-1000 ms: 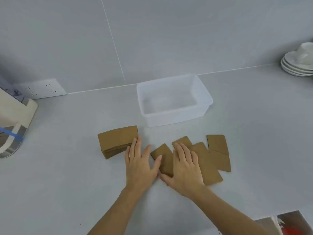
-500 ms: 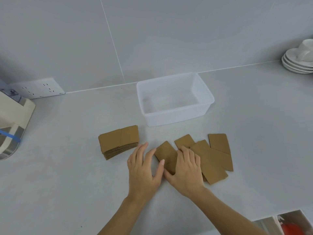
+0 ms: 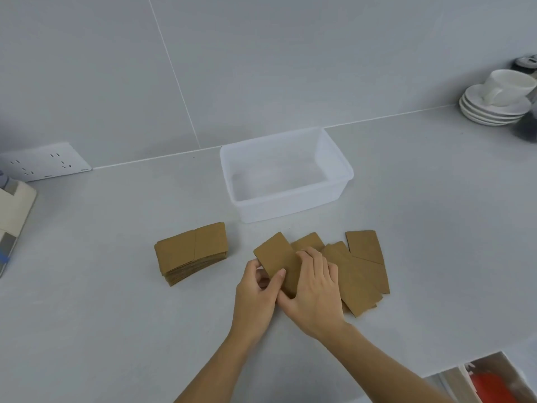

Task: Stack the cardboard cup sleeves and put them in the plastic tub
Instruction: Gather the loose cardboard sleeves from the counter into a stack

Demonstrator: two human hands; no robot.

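A brown cardboard sleeve [image 3: 276, 253] is tilted up off the counter, pinched between my left hand [image 3: 255, 289] and my right hand [image 3: 315, 289]. Several more flat sleeves [image 3: 359, 271] lie spread out and overlapping just right of my hands. A neat stack of sleeves [image 3: 191, 250] rests on the counter to the left. The clear plastic tub [image 3: 286, 196] stands behind them near the wall, with nothing visible inside.
White saucers with a cup [image 3: 497, 97] sit at the far right by the wall. A wall socket [image 3: 43, 164] and a beige appliance [image 3: 11, 216] are at the left. An open drawer with something red [image 3: 491, 385] shows at the bottom right.
Both hands lay flat on the loose sleeves before. Now they have closed on one sleeve and lifted its far end up off the counter.
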